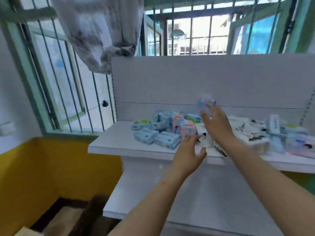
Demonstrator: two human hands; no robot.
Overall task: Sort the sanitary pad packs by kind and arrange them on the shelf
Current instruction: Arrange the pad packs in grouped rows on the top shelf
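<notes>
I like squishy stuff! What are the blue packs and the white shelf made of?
The blue packs look like soft plastic film wrap: they are puffy, rumpled and slightly shiny, though the picture is blurry. The white shelf looks like painted metal or coated board: flat, smooth, with a thin straight edge. I cannot tell which.

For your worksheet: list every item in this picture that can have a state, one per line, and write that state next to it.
Right hand: raised, fingers round a small blue pack; blurred.
Left hand: fingers spread, reaching at the white pack.
Blue packs: loose, unsorted heap on the shelf.
Pink packs: mixed into that heap.
White packs: piled to the right.
Window pane: swung open behind the bars.
</notes>
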